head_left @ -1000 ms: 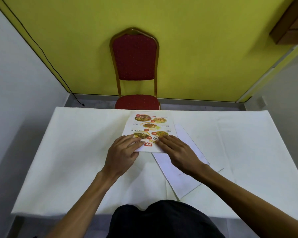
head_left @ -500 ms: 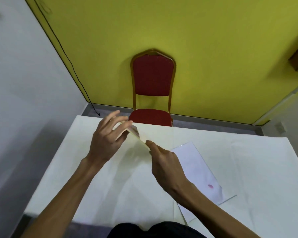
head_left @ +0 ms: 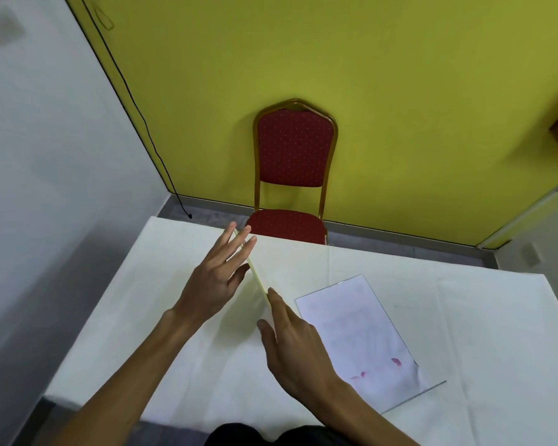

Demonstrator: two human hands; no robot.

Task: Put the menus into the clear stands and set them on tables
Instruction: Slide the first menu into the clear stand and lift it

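Note:
I hold a menu raised off the white table, tilted and seen almost edge-on, so its printed side is hidden. My left hand supports its upper end with the fingers spread along it. My right hand pinches its lower end. To the right of my right hand a clear stand lies flat on the table, and a white sheet with faint pink marks shows in or under it.
A red chair with a gold frame stands at the table's far side against the yellow wall. A white wall and a hanging black cable are on the left. The table's left edge is close to my left forearm.
The menu lay flat with its printed side up under both hands; now both hands have lifted and tilted it edge-on. The stand and sheet beneath are uncovered. My view swung left.

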